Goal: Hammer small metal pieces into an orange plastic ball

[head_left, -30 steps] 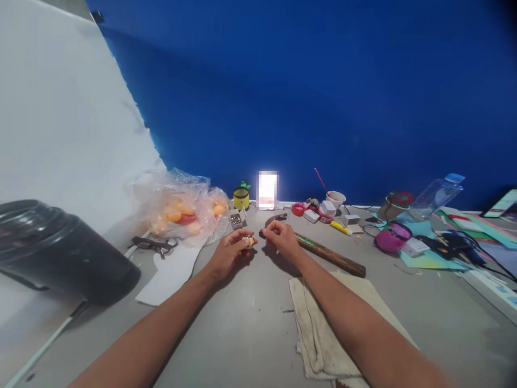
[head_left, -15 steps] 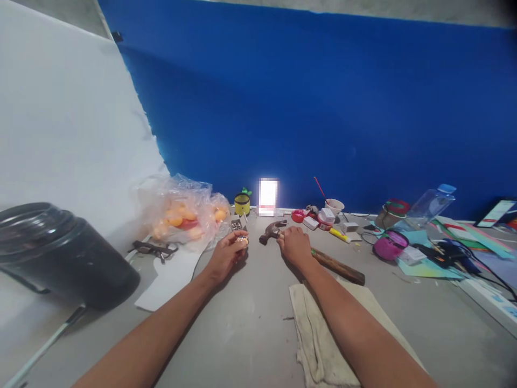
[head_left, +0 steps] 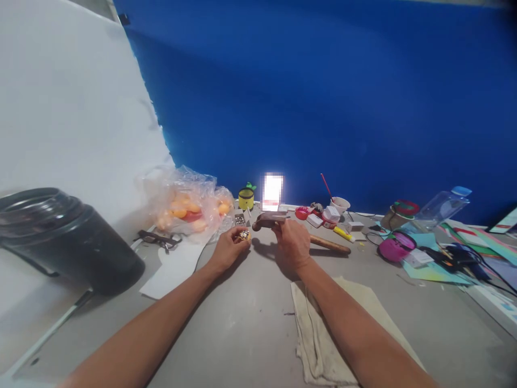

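My right hand (head_left: 293,241) is closed round the neck of a claw hammer (head_left: 331,244), just behind its head. The hammer is raised a little off the table, its wooden handle pointing right and its shadow falling below. Between the fingertips of my left hand (head_left: 229,247) sits a small round orange ball (head_left: 244,235) studded with shiny metal bits. The hammer head is to the right of the ball and apart from it. Behind my left hand lies a small open box (head_left: 239,220) of metal pieces.
A folded beige cloth (head_left: 323,334) lies under my right forearm. At left are a dark tumbler (head_left: 76,242), black glasses (head_left: 159,238) and a plastic bag (head_left: 183,207) of orange balls. A yellow tube (head_left: 343,234), a paper cup (head_left: 340,205) and a clear bottle (head_left: 442,209) stand rightward.
My right hand has lifted the hammer off the table, its head now higher and further left. My left hand still holds the ball, its studded face turned more into view.
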A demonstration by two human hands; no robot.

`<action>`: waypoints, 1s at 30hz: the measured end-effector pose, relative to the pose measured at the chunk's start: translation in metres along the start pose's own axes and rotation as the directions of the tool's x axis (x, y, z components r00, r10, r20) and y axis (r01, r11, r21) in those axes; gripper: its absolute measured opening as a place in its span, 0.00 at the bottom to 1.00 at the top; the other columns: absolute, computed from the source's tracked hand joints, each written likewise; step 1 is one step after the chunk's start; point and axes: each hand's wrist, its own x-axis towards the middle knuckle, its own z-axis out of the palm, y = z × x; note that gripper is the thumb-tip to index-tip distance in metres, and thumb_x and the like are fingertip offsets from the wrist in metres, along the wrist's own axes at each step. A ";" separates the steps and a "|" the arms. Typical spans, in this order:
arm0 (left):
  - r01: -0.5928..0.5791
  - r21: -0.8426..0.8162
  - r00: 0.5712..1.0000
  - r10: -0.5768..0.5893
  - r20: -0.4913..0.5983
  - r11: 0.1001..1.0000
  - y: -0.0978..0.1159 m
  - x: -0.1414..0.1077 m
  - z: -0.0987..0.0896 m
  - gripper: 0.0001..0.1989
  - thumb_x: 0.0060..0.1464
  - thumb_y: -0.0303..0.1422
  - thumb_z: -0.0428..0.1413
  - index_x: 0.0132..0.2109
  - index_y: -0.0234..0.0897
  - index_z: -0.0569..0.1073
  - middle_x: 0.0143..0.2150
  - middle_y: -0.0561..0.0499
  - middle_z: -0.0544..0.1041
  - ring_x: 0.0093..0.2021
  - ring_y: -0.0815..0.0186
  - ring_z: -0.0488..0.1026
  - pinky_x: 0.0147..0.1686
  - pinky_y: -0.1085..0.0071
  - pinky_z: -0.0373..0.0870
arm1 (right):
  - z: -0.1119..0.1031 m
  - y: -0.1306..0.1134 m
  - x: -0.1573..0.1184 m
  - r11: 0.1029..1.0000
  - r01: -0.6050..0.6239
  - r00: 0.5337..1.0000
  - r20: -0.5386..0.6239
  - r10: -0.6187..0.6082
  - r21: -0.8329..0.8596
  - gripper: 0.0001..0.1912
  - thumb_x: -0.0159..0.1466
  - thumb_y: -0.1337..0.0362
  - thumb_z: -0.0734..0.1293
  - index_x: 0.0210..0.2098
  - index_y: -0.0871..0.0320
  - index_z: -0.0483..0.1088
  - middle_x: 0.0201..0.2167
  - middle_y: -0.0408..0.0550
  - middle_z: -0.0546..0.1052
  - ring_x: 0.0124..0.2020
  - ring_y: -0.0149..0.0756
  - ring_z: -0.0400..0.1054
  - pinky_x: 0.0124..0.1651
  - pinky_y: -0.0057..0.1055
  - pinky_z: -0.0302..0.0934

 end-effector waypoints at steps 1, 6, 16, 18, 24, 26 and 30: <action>-0.005 -0.003 1.000 0.005 0.004 1.000 0.001 0.000 0.000 0.19 0.44 0.34 0.64 0.46 0.36 0.80 0.27 0.56 0.76 0.27 0.66 0.71 0.30 0.70 0.66 | -0.001 -0.002 -0.001 1.000 0.027 1.000 -0.016 -0.027 -0.003 0.17 0.78 0.57 0.59 0.53 0.56 0.76 0.40 0.57 0.79 0.42 0.49 0.70 0.45 0.39 0.55; 0.017 -0.023 0.999 -0.015 0.045 1.000 0.005 -0.002 0.000 0.17 0.43 0.36 0.65 0.43 0.37 0.80 0.26 0.57 0.75 0.26 0.67 0.69 0.30 0.70 0.65 | -0.005 -0.009 -0.006 0.993 0.118 0.993 -0.004 -0.118 -0.013 0.15 0.78 0.57 0.60 0.51 0.55 0.78 0.36 0.54 0.77 0.41 0.47 0.68 0.44 0.39 0.53; 0.006 -0.084 1.000 -0.005 0.018 0.996 0.001 -0.003 0.003 0.16 0.42 0.35 0.66 0.40 0.37 0.78 0.25 0.56 0.75 0.24 0.68 0.69 0.28 0.71 0.64 | -0.015 -0.015 -0.008 0.982 0.181 0.980 -0.072 -0.184 -0.046 0.15 0.77 0.60 0.60 0.49 0.53 0.79 0.35 0.52 0.77 0.40 0.45 0.68 0.44 0.38 0.52; 0.013 -0.108 1.000 -0.013 0.007 0.994 0.000 -0.003 0.003 0.16 0.43 0.36 0.66 0.40 0.37 0.76 0.25 0.56 0.76 0.24 0.68 0.69 0.27 0.71 0.65 | -0.015 -0.016 -0.008 0.984 0.171 0.980 -0.092 -0.176 -0.059 0.15 0.78 0.60 0.60 0.49 0.53 0.79 0.35 0.52 0.78 0.40 0.44 0.68 0.44 0.38 0.52; 0.002 -0.165 0.998 0.008 0.060 0.986 0.001 -0.005 0.004 0.16 0.41 0.34 0.67 0.38 0.37 0.73 0.27 0.56 0.75 0.24 0.69 0.70 0.27 0.72 0.64 | -0.012 -0.014 -0.008 0.981 0.190 0.978 -0.078 -0.194 -0.049 0.13 0.77 0.60 0.62 0.52 0.54 0.78 0.35 0.51 0.78 0.40 0.45 0.70 0.44 0.37 0.52; 0.015 -0.175 0.999 -0.007 0.047 0.984 0.002 -0.005 0.004 0.16 0.42 0.33 0.66 0.39 0.37 0.73 0.28 0.56 0.76 0.24 0.70 0.70 0.27 0.72 0.65 | -0.012 -0.013 -0.008 0.985 0.168 0.981 -0.089 -0.171 -0.037 0.14 0.77 0.60 0.62 0.52 0.54 0.78 0.36 0.52 0.79 0.40 0.45 0.70 0.44 0.38 0.53; 0.003 -0.199 0.999 0.004 0.037 0.980 0.002 -0.005 0.005 0.21 0.42 0.31 0.66 0.46 0.37 0.74 0.36 0.54 0.78 0.28 0.69 0.73 0.28 0.72 0.69 | -0.013 -0.012 -0.006 0.985 0.167 0.980 -0.101 -0.170 -0.038 0.14 0.78 0.60 0.62 0.51 0.53 0.78 0.36 0.52 0.79 0.41 0.46 0.70 0.44 0.38 0.53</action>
